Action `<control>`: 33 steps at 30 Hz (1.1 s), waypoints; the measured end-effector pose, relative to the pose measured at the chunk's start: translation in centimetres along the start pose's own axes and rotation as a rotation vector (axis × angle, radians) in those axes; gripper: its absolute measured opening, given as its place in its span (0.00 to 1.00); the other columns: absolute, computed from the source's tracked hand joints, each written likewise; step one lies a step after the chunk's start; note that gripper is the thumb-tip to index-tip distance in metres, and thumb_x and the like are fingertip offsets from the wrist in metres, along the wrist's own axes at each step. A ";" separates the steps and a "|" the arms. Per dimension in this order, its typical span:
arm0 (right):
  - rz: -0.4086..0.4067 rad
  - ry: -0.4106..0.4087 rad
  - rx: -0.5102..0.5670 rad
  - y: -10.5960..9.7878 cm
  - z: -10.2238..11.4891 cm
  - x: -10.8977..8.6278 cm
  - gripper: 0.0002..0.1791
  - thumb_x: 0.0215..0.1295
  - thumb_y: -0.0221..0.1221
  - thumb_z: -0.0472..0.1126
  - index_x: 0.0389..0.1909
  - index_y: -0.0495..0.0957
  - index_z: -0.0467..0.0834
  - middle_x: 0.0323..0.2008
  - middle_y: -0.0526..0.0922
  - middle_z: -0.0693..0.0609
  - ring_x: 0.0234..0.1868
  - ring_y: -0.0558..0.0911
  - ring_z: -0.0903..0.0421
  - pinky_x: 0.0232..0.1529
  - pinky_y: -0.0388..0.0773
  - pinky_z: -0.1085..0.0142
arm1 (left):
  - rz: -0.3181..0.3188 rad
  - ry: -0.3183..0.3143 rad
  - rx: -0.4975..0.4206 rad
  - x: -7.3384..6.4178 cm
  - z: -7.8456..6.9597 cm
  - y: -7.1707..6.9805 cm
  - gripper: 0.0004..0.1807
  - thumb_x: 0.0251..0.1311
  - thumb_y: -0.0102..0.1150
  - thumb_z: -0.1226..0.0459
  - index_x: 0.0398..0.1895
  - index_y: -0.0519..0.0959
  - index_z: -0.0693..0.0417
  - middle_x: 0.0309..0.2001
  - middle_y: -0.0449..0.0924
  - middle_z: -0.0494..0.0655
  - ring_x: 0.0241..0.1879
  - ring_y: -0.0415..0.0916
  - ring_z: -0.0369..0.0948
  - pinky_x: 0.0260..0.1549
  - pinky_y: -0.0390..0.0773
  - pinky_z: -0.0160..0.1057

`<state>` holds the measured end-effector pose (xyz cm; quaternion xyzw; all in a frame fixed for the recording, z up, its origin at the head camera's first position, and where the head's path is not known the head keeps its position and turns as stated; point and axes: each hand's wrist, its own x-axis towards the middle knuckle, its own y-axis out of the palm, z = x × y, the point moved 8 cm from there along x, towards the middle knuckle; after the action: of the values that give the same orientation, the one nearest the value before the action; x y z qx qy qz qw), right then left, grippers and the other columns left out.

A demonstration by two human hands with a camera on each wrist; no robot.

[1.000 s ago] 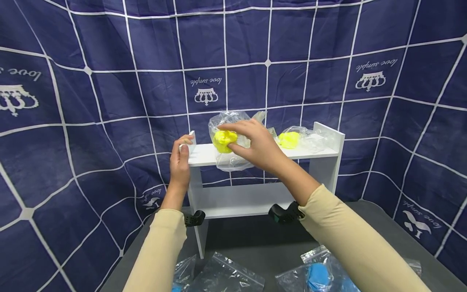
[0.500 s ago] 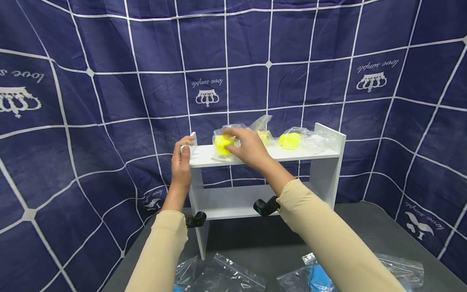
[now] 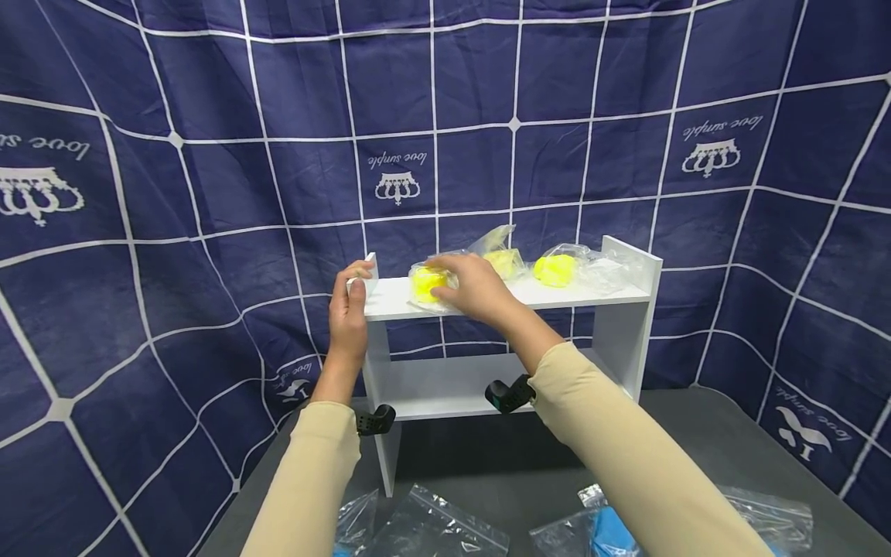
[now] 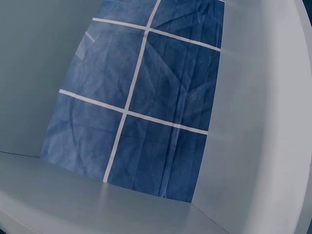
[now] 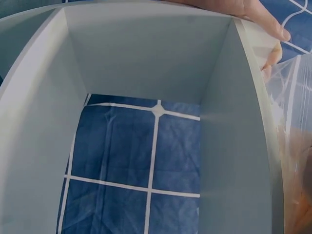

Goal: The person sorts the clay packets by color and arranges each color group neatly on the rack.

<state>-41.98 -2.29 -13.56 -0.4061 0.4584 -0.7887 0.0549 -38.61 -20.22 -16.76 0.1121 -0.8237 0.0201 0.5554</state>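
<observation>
A small white shelf unit (image 3: 391,300) stands on the dark table. My left hand (image 3: 346,313) grips the upper end of its left side panel, with the thumb in front and fingers behind. My right hand (image 3: 479,288) holds a bright yellow lump (image 3: 426,286) inside a clear plastic bag, down on the left part of the top board. The lump sits between thumb and fingers, and the hand hides part of the bag. In the right wrist view, the clear bag (image 5: 292,85) hangs beside the top board, and the left hand (image 5: 236,7) shows at the panel's corner.
Two more bagged yellow lumps stand on the top board: one (image 3: 504,264) just behind my right hand, another (image 3: 554,270) farther right. Clear zip bags (image 3: 438,526) and a bagged blue lump (image 3: 611,534) lie on the table in front. A blue checked curtain (image 3: 473,85) surrounds everything.
My right hand has lowered the bagged yellow lump from above the shelf's front onto the top board, then shifted it slightly right. The left hand has kept its grip on the side panel.
</observation>
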 end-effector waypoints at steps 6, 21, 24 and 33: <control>-0.110 -0.014 -0.018 -1.0 0.3 -1.0 0.25 0.63 0.60 0.48 0.62 0.73 0.55 0.62 0.77 0.54 0.60 0.73 0.48 0.59 0.68 0.51 | -0.014 0.004 -0.020 -0.1 2.3 -0.7 0.12 0.70 0.37 0.70 0.41 0.66 0.76 0.53 0.72 0.69 0.61 0.68 0.51 0.63 0.61 0.35; -0.391 -0.220 0.020 -3.2 0.1 -7.8 0.23 0.62 0.59 0.41 0.60 0.74 0.49 0.65 0.73 0.50 0.62 0.71 0.47 0.62 0.66 0.51 | -0.011 0.004 -0.009 0.1 2.5 -0.6 0.13 0.71 0.38 0.68 0.42 0.67 0.74 0.53 0.73 0.65 0.61 0.69 0.43 0.64 0.61 0.35; -0.428 -0.239 0.000 -3.4 0.5 -9.3 0.24 0.60 0.60 0.40 0.59 0.74 0.49 0.66 0.71 0.50 0.62 0.70 0.47 0.60 0.66 0.51 | -0.011 0.004 -0.009 0.2 2.0 -0.6 0.12 0.70 0.37 0.70 0.42 0.67 0.76 0.53 0.72 0.69 0.61 0.69 0.44 0.63 0.61 0.35; -0.422 -0.263 -0.076 -2.7 -0.5 -14.3 0.25 0.57 0.62 0.41 0.58 0.75 0.48 0.66 0.71 0.49 0.61 0.70 0.48 0.59 0.65 0.52 | -0.012 -0.005 -0.036 0.1 1.5 -0.3 0.12 0.68 0.37 0.71 0.41 0.66 0.77 0.52 0.70 0.70 0.60 0.68 0.46 0.64 0.61 0.35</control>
<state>-32.03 6.15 -20.02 -0.5936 0.3818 -0.7053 -0.0669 -39.92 -20.79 -17.27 0.1071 -0.8247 0.0014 0.5553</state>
